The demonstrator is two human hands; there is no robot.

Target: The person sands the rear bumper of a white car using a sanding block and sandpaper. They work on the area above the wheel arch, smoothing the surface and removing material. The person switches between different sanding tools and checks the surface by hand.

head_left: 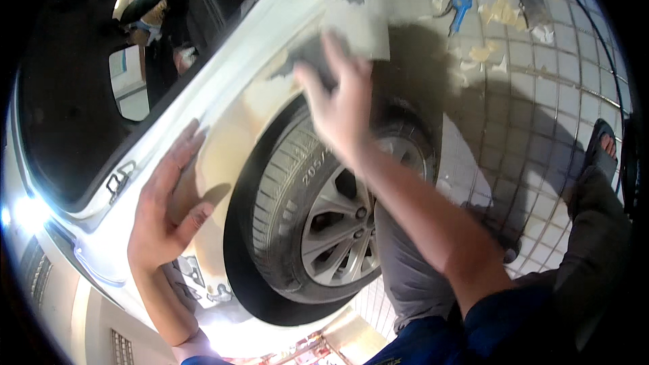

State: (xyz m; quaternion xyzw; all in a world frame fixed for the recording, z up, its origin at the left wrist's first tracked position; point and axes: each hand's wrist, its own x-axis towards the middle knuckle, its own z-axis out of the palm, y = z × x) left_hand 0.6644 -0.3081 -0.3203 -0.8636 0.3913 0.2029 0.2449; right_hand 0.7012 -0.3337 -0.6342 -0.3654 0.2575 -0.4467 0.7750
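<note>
My right hand [341, 98], blurred by motion, is over the car's body panel just above the wheel arch. Its thumb and fingers are around a dark grey flat pad [323, 67], which looks pressed to the panel; its edges merge with a dark patch there. My left hand [162, 209] rests open on the white car body [233, 105], fingers stretched along the panel and thumb apart. Between the hands, tan, smooth filler-like areas [233, 135] curve around the arch. Below my right forearm is the tyre [287, 203] with its silver alloy wheel [331, 247].
On the tiled floor [561, 142] at the upper right lie a blue-handled tool [461, 10], a dark flat plate [534, 5] and torn yellowish scraps [501, 12]. A dark cable [598, 34] runs along the right. A bright lamp [30, 213] shines at the far left.
</note>
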